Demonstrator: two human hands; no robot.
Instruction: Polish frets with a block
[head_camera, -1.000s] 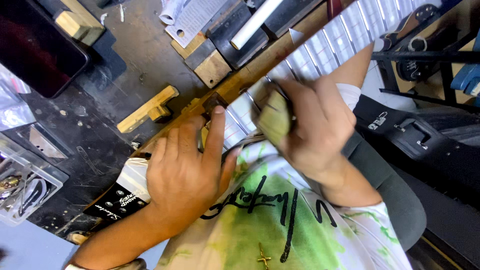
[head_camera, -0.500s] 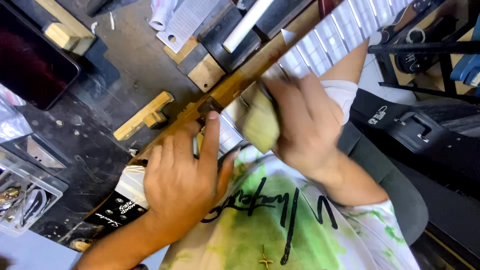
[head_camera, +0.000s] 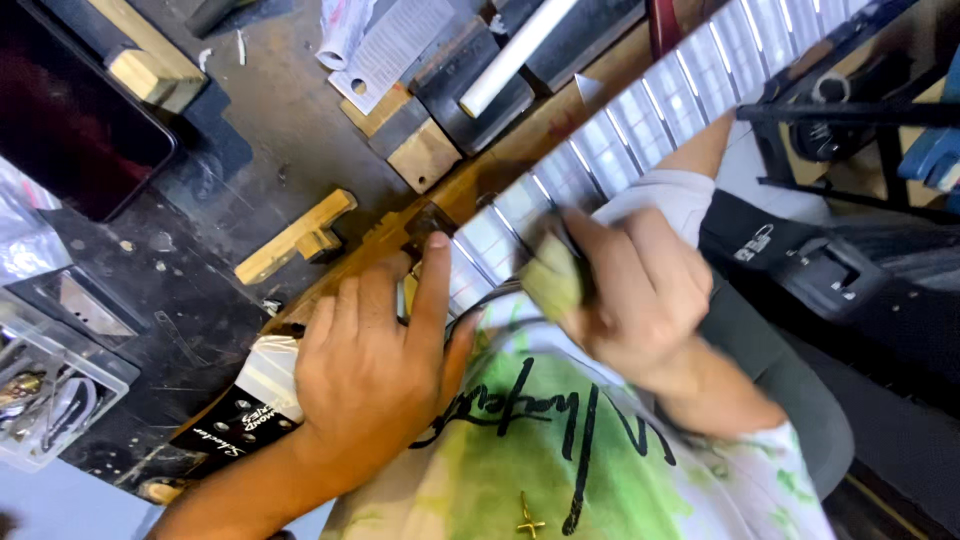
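1. Both hands sit on the guitar neck (head_camera: 560, 190), the largest thing I see; it runs slantwise from the dark headstock (head_camera: 235, 425) at lower left up to the top right, across the dark, scuffed bench (head_camera: 290, 130). Pale masking covers the fingerboard between the frets, so only the metal fret lines show bare.
2. Next in size, my left hand (head_camera: 375, 375) lies flat and spread over the neck near the headstock end, index finger stretched along the board. It pins the neck down and grips nothing.
3. My right hand (head_camera: 635, 300) is curled closed around a small yellowish-green pad (head_camera: 552, 280), pressed onto the frets just beside the left index fingertip. The hand is blurred, so I judge it is rubbing.
4. As for progress, I judge the fret rubbing is at the low frets near the headstock; the long masked run toward the top right looks alike from here, and I cannot tell which frets are finished. The masking is all in place, so clean-up is not yet done.
5. Smaller things on the bench: wooden blocks (head_camera: 300, 235), a white tube (head_camera: 520, 45), a folded paper sheet (head_camera: 385, 50), and a clear plastic parts tray (head_camera: 50, 395) at the left edge.
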